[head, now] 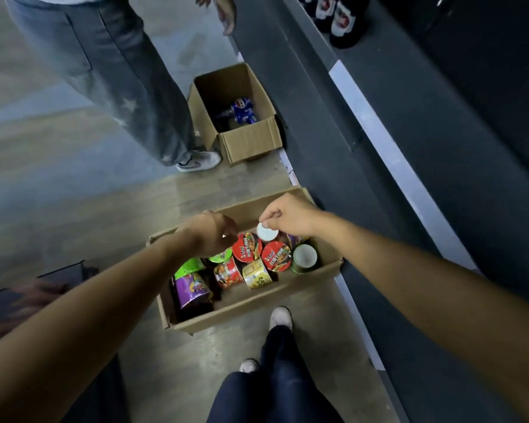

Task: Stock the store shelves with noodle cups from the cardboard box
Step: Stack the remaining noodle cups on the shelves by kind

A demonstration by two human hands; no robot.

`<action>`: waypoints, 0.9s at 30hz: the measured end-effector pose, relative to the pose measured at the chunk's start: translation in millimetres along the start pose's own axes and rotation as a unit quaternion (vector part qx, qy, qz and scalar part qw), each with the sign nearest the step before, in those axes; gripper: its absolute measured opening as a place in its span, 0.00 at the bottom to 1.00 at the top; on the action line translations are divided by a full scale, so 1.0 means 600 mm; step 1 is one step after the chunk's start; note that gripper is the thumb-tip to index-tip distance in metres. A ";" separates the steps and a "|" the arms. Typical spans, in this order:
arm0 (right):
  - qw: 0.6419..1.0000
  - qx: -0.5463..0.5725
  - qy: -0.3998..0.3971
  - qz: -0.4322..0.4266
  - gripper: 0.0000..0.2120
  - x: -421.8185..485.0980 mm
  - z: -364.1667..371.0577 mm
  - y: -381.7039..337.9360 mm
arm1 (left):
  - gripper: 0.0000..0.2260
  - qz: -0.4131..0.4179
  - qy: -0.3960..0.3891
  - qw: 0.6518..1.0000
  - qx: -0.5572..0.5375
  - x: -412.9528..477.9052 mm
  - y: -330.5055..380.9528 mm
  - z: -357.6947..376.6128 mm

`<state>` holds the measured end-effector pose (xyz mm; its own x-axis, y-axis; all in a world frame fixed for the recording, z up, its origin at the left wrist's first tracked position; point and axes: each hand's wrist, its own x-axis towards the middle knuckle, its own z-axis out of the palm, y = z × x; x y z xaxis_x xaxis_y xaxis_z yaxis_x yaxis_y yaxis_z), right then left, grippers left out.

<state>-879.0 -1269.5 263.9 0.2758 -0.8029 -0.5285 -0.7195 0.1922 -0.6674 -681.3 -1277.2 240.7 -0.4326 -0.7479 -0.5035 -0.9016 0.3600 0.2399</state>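
An open cardboard box (251, 303) lies on the floor in front of my feet, holding several noodle cups in red, green, purple and yellow. My right hand (287, 216) is over the box's far end and its fingers pinch an upturned cup with a white bottom (267, 232). My left hand (214, 230) reaches into the box's far left part, fingers curled down beside a red-lidded cup (245, 247); whether it holds anything is hidden.
A second, smaller cardboard box (251, 141) with blue bottles inside stands further along the floor. Another person's legs and white shoe (200, 161) are just left of it. A dark shelf base (379, 148) with a white strip runs along the right; dark bottles (342, 19) stand at top right.
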 end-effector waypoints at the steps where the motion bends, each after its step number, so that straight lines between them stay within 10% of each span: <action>1: 1.000 0.002 -0.007 0.003 0.08 0.024 0.002 0.003 | 0.14 -0.006 -0.005 1.000 -0.002 0.014 -0.014 0.008; 18: 0.972 0.114 -0.086 0.189 0.06 0.330 0.373 0.187 | 0.18 -0.114 -0.143 0.983 0.005 0.160 -0.322 0.295; 27: 0.738 0.488 -0.010 0.465 0.14 0.406 0.669 0.220 | 0.18 -0.092 -0.226 0.969 0.026 0.180 -0.395 0.496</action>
<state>-651.1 -1213.1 -163.5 -0.0314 -0.0605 -0.9977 0.1964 0.9783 -0.0655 -514.1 -1277.3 -117.4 -0.2081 -0.4857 -0.8490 -0.9573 0.2793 0.0748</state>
